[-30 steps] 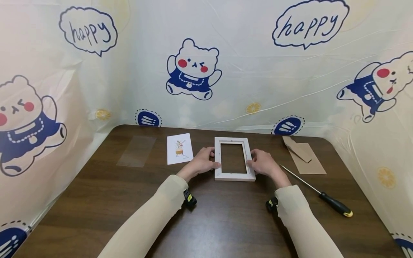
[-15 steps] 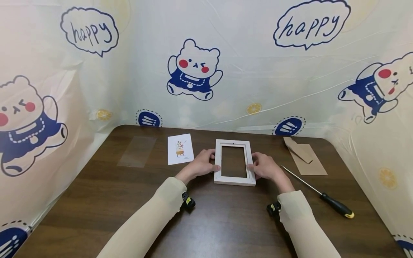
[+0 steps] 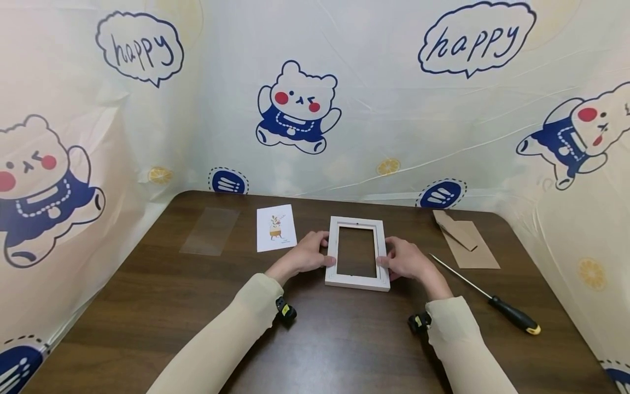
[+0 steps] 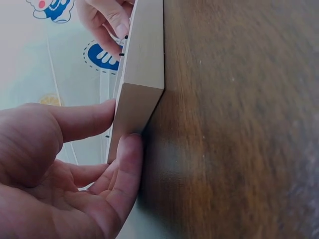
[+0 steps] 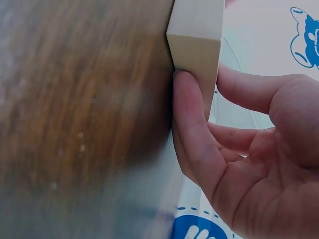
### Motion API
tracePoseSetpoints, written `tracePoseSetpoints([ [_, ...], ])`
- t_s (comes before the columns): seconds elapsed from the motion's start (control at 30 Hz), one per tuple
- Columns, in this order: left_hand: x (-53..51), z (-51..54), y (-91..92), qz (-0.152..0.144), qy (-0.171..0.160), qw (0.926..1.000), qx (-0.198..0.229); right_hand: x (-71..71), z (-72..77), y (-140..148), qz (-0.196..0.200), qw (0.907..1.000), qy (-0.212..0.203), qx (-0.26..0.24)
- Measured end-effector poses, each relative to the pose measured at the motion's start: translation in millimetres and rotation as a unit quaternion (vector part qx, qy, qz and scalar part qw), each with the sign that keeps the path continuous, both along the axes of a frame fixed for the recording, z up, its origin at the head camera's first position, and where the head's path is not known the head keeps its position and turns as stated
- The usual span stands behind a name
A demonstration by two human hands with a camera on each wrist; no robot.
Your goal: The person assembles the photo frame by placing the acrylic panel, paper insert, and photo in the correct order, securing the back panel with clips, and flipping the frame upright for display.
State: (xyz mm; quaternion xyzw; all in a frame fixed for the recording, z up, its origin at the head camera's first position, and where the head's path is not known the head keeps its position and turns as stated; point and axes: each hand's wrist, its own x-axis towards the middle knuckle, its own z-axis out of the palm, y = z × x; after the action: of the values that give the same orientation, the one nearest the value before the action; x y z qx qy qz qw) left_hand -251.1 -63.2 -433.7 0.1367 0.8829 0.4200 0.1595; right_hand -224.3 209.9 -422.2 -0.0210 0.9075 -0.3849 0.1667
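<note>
A white picture frame (image 3: 358, 282) with an open middle lies at the centre of the table, its recessed side facing up. My left hand (image 3: 306, 253) grips its left side, thumb on top and fingers along the outer edge. On the opposite side my right hand (image 3: 407, 257) holds the frame the same way. Both wrist views show the frame's pale side edge (image 4: 144, 59) close against the wood, with fingertips (image 5: 188, 92) pressed to it. Whether any fingers reach underneath is hidden.
Left of the frame lie a card with a plant drawing (image 3: 276, 227) and a clear sheet (image 3: 210, 231). To the right are a brown backing board with a raised flap (image 3: 474, 251) and a screwdriver (image 3: 514, 314) with a black and yellow handle. A printed curtain (image 3: 374, 120) surrounds the table.
The frame has slid a little toward the person, with both hands gripping its sides throughout. The card, clear sheet, backing board and screwdriver stay where they were.
</note>
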Motion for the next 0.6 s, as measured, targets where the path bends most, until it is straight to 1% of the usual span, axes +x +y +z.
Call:
tracePoseSetpoints([
  [0.13,1.7,-1.9,-1.1,-0.004,-0.001,1.0,0.0,2.7,-0.1,0.0,0.004,0.9999,-0.005,-0.009],
  [0.3,5.5,-1.2,-2.4,-0.014,0.001,0.9999,-0.006,5.5,0.4,0.9,0.009,0.9998,-0.011,-0.011],
  [0.6,11.2,-0.3,-5.8,-0.021,0.005,0.9998,-0.005,10.4,0.9,1.0,0.015,0.9995,-0.021,-0.017],
])
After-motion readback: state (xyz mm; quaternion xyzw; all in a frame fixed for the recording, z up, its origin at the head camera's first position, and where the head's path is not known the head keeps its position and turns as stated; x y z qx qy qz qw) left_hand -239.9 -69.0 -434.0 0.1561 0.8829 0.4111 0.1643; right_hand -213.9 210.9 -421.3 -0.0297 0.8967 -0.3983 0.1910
